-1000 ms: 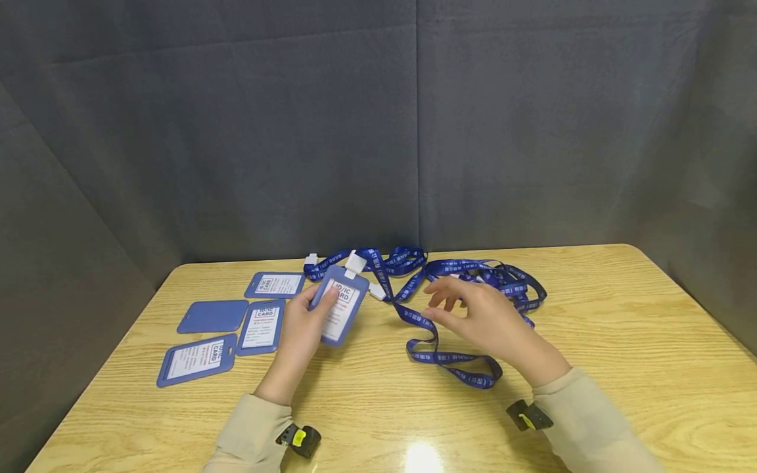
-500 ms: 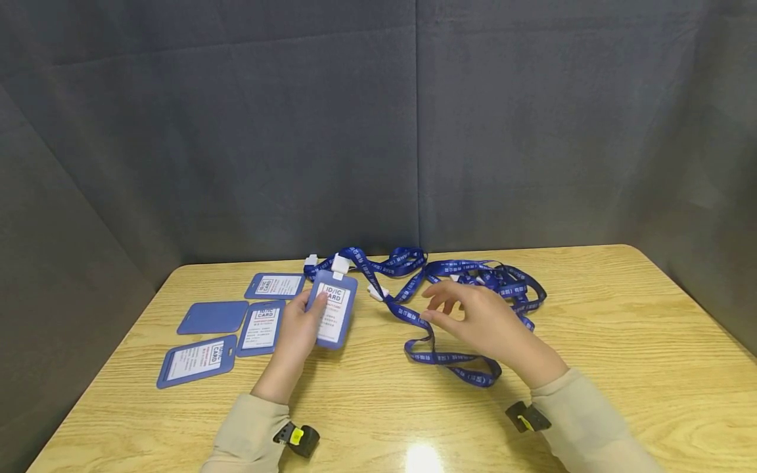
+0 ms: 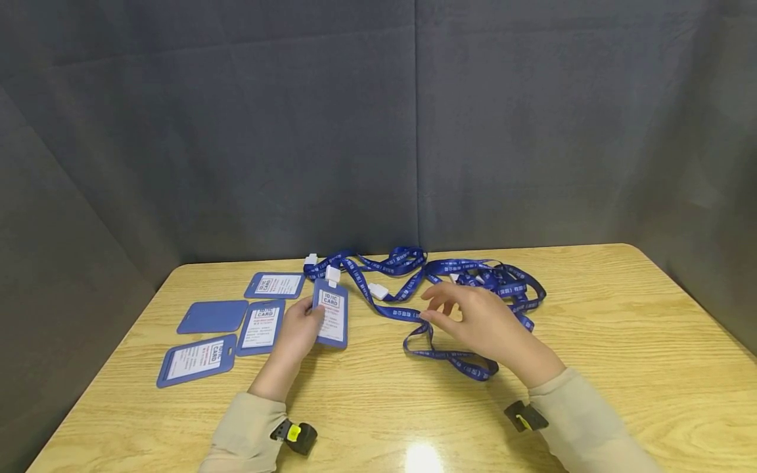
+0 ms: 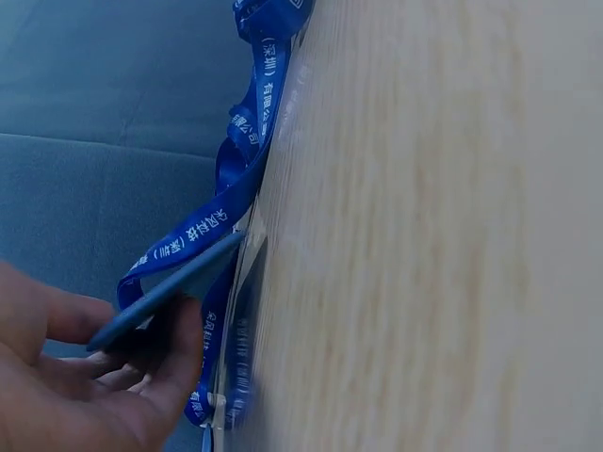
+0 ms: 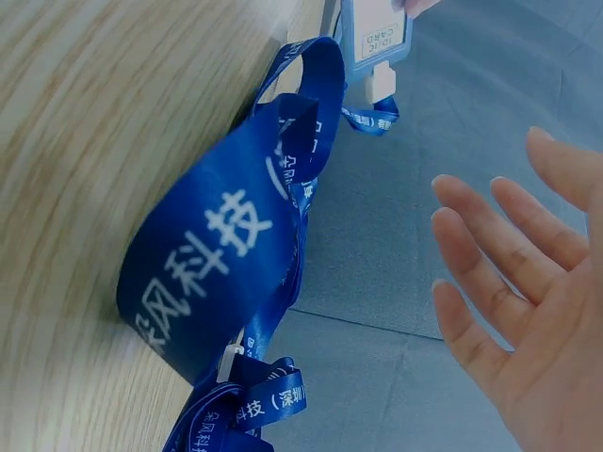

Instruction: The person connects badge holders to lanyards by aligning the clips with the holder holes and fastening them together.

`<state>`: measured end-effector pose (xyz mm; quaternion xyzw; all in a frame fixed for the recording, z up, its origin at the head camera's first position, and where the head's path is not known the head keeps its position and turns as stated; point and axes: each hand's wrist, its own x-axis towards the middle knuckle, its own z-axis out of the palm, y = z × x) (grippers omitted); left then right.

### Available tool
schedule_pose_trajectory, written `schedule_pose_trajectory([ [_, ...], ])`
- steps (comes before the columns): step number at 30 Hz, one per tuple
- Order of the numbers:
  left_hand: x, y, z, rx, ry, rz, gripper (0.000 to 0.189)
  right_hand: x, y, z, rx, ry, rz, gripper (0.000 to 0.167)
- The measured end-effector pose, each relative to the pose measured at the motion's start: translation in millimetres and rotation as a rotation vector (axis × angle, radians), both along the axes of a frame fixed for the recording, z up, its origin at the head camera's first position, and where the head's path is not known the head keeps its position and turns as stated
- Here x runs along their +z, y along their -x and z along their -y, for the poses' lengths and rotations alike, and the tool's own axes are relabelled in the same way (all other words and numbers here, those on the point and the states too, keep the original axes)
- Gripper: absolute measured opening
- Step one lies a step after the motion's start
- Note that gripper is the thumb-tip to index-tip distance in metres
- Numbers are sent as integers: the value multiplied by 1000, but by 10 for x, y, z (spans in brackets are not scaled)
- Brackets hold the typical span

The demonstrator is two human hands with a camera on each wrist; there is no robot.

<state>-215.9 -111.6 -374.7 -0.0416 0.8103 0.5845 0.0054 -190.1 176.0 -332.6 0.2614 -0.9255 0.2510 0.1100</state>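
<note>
The right hand (image 5: 551, 344) enters from the right edge, palm in sight, its fingers spread and slightly bent, apart from a flat, glossy blue ribbon lanyard (image 5: 212, 254) with white Chinese characters. The lanyard twists large beside a pale wood-grain desk (image 5: 85, 188); below it lies a bunched blue printed ribbon (image 5: 236, 414). At the top, a blue rectangular badge holder (image 5: 377, 33) shows upside-down "ID/IC CARD" lettering, a white plastic clip (image 5: 381, 83) attached, and part of the left hand (image 5: 420, 8) at its edge. Blue-grey seamed cloth (image 5: 396, 245) hangs behind.
</note>
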Motion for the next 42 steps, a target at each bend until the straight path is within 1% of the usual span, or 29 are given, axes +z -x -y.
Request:
schedule_pose_trajectory([
  [6, -9, 14, 2, -25, 35, 34, 45, -8, 1, -6, -18, -12, 0, 22],
  [8, -11, 12, 4, -35, 32, 42, 45, -10, -1, -8, -16, -11, 3, 22],
  [14, -11, 3, 23, -56, 16, 31, 46, -8, -12, -1, -9, -14, 27, 22],
  [17, -12, 5, 32, -58, 54, 34, 50, -11, -14, 0, -13, -22, 36, 22],
  [21, -13, 15, 15, -53, 129, 45, 56, -23, -13, -1, -18, -36, 24, 23],
  [25, -11, 11, -8, -54, 148, 55, 60, -37, -10, 1, -15, -46, 14, 24],
  [28, 8, -5, -7, -59, 184, 64, 63, -43, -7, 6, -15, -52, 8, 24],
  [34, 71, -44, 6, -95, 299, 61, 65, -48, -9, 27, -19, -67, -6, 23],
  [42, 180, -101, 85, -194, 358, 42, 56, -43, -7, 24, -17, -83, -19, 23],
])
